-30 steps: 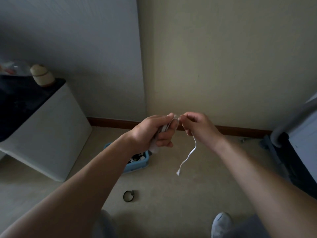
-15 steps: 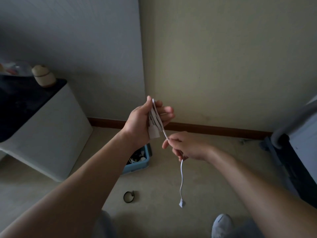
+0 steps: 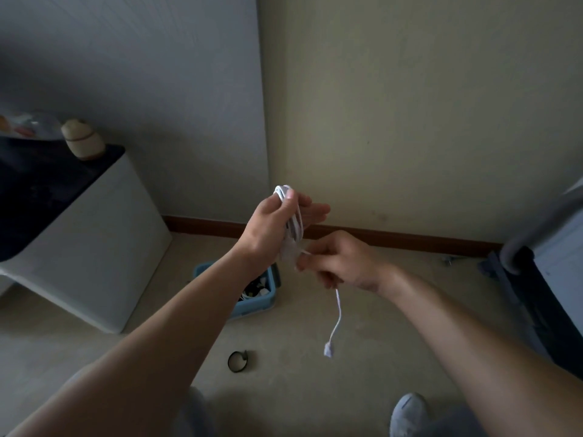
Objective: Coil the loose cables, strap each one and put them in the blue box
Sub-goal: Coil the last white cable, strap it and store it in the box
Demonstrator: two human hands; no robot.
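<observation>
Now white cable [image 3: 295, 225] coils across left hand [image 3: 268, 223] fingers [image 3: 315, 211]; right hand [image 3: 342, 263] pinches it.

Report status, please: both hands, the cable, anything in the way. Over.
Left hand grips white cable coil. Right hand pinches the loose tail, plug hanging. Black strap lies on floor, unused. Nothing blocks blue box.
</observation>
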